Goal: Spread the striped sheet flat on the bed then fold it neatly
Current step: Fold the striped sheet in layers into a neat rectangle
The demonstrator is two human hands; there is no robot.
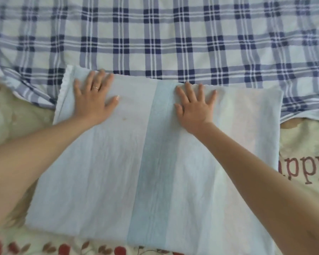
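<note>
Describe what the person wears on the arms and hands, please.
No sleeves are in view. The left hand wears a thin gold-coloured ring on the ring finger. The right hand has no ring, and neither wrist carries a watch or bracelet.

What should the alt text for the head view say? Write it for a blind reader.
The left hand and the right hand press flat with spread fingers near the far edge of the folded striped sheet. A blue plaid cloth lies beyond it, a cream floral bedcover beneath.
</note>
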